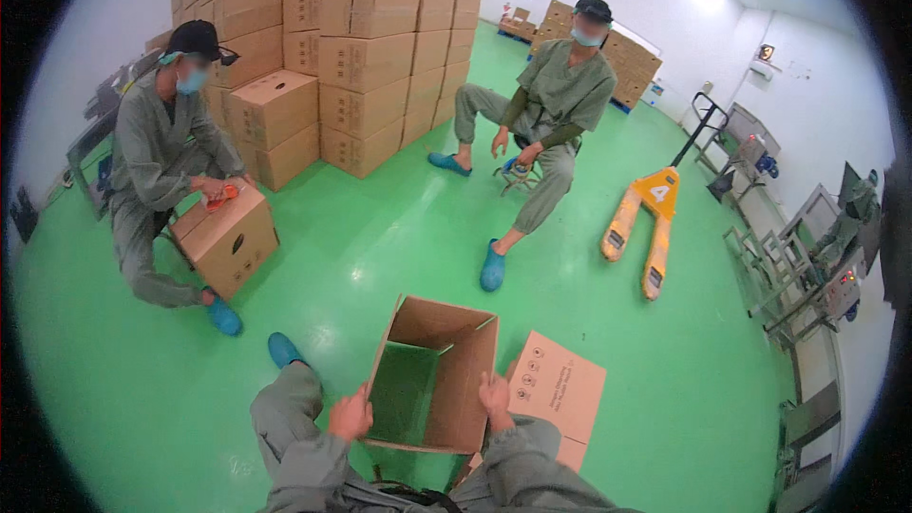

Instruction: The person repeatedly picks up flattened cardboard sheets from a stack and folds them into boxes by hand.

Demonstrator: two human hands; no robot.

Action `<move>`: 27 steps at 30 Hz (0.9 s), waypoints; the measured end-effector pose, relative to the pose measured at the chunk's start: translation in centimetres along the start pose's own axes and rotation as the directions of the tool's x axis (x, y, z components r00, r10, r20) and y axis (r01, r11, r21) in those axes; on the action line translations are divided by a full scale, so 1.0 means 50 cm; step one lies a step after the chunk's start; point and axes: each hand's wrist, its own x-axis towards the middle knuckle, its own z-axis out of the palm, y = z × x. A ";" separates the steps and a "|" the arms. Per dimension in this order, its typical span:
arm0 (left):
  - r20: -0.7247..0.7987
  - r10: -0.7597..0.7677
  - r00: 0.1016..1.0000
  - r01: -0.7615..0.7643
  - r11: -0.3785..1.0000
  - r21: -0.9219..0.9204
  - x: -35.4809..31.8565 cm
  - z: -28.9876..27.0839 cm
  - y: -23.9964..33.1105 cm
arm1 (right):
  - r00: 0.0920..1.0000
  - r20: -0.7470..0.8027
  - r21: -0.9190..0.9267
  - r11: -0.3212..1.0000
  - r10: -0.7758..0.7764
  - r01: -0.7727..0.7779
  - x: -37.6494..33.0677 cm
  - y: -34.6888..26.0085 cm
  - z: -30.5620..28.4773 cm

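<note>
An unfolded cardboard box [453, 382] stands between my knees, and the green floor shows through its open inside. My left hand [351, 413] is closed on the box's left edge near the front corner. On the opposite side, my right hand [496, 399] grips the right edge, its thumb up along the cardboard. Just right of the box lie flat cardboard pieces [560, 385] with printed marks, partly hidden by my right arm and leg.
To the left, a seated person works a red tape dispenser [226, 194] over a closed carton [233, 242]. Another person [560, 95] sits on a stool ahead. Stacked cartons [366, 76] rise behind them. A yellow pallet jack [655, 192] stands right; metal equipment [807, 266] lines the wall.
</note>
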 end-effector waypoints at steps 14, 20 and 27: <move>0.332 0.172 0.928 -0.157 0.985 -0.074 0.078 0.171 0.100 | 0.847 0.330 -0.083 0.881 -0.416 0.465 0.107 -0.226 0.080; 0.707 -0.293 0.643 0.297 0.947 0.122 0.207 0.266 0.004 | 0.805 0.407 -0.095 0.856 -0.433 0.509 0.070 -0.209 0.077; -0.294 0.286 0.912 -0.179 0.923 0.341 0.316 0.028 0.117 | 0.783 0.382 -0.046 0.836 -0.491 0.546 0.074 -0.221 0.069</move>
